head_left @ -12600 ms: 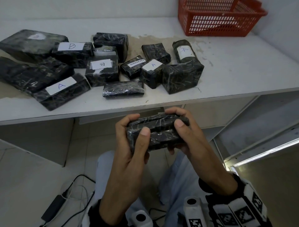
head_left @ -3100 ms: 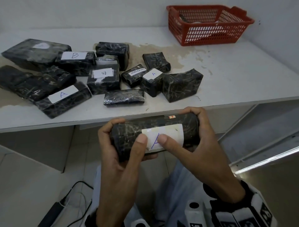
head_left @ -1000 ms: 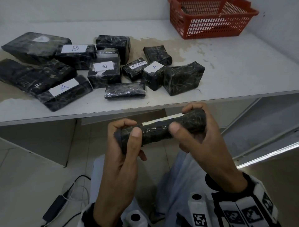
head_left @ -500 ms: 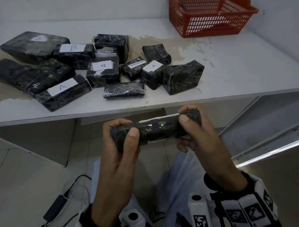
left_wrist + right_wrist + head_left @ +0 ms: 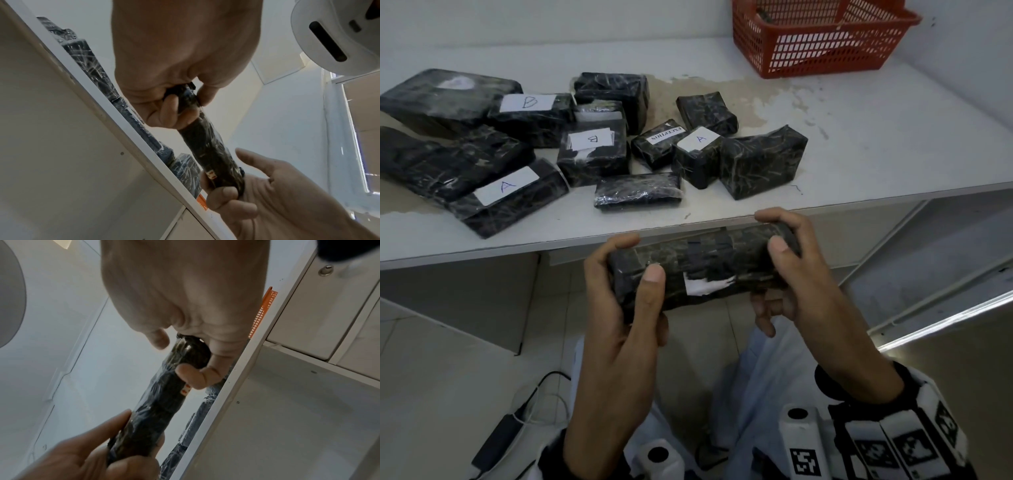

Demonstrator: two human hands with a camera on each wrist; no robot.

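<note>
I hold a long black plastic-wrapped parcel level in front of the table's front edge, one hand at each end. My left hand grips its left end, thumb on the near face. My right hand grips the right end, index finger over the top. A torn scrap of white label shows on the parcel's near face. In the left wrist view the parcel runs from my left hand down to the right hand. In the right wrist view the parcel has a small red mark.
Several black wrapped parcels lie on the white table, some labelled A or B, one labelled EXCEPTION. A red mesh basket stands at the back right. Cables and a power adapter lie on the floor.
The parcel has been turned in my hands: its large white A label, facing me three seconds ago, has rolled out of sight, and a face with a torn white scrap now shows.
</note>
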